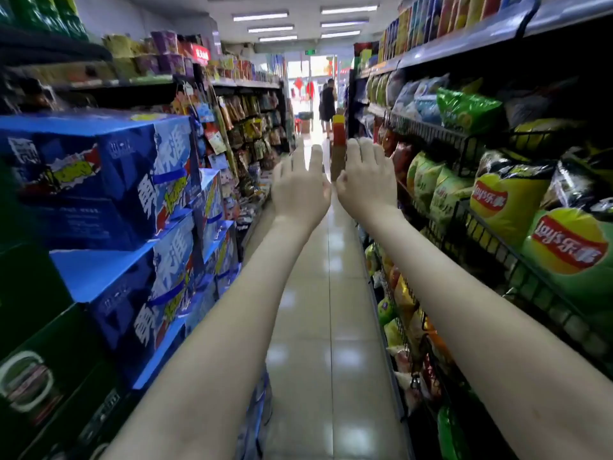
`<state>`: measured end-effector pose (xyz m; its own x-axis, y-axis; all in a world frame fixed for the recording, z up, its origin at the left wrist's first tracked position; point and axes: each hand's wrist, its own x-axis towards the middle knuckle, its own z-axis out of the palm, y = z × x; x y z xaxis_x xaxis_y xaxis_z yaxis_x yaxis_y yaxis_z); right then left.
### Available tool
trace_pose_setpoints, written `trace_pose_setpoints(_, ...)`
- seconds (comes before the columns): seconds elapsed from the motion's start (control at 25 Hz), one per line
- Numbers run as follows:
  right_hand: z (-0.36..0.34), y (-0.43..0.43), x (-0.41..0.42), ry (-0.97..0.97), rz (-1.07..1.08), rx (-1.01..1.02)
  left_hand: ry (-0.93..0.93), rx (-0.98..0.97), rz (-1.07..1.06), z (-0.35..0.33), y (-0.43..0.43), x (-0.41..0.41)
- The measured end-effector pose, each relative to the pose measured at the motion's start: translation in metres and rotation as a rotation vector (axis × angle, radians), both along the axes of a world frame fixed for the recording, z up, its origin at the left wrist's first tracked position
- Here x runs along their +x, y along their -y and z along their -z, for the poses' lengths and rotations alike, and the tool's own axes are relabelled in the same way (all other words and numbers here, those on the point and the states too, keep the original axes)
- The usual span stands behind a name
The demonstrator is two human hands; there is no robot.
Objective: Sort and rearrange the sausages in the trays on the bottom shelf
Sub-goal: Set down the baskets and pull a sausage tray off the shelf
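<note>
Judging from where I stand, none of the sorting has begun. I am in a shop aisle, looking down its length, and neither the sausages nor their trays show anywhere in the frame, so I cannot say how they look or how they lie. The bottom shelf that holds them must be somewhere out of this view.

Both my arms reach straight ahead into the middle of the frame. My left hand (300, 180) is flat with the fingers straight and close together, back toward me, holding nothing. My right hand (366, 175) is just beside it, apart by a narrow gap, fingers likewise straight and empty, thumb tucked in toward the gap.

On the left of the frame stand stacked blue cartons (99, 180) with green cartons (36, 360) below them at the lower left. On the right, wire-fronted shelves carry Lay's crisp bags (510, 197); the lowest tier (403, 330) at the lower right holds snack packets as far as I can make out, not sausages. The tiled floor (328, 293) runs away between them, and another person (328, 101) stands at the far end near the bright doorway.

Everything is left to do: find the shelf, get down to it, then sort.
</note>
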<state>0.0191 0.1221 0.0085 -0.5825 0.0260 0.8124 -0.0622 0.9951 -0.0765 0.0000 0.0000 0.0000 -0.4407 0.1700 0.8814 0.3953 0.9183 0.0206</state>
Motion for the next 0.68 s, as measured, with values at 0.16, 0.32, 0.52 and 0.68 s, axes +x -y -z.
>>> trace_pose_setpoints(0.16, 0.059, 0.003, -0.034, 0.194, -0.034, -0.044, 0.184, -0.023, 0.004, 0.065, 0.013, -0.029)
trace_pose_setpoints(0.32, 0.119, 0.004, -0.07, 0.345, -0.025, -0.067, 0.338, -0.051, 0.025, 0.125, 0.014, -0.068)
trace_pose_setpoints(0.52, 0.182, -0.004, -0.127, 0.538, -0.011, -0.055, 0.566, -0.094, 0.044, 0.187, 0.005, -0.117)
trace_pose_setpoints(0.68, 0.244, -0.02, -0.211, 0.681, 0.012, -0.05, 0.647, -0.142, 0.013, 0.242, -0.004, -0.208)
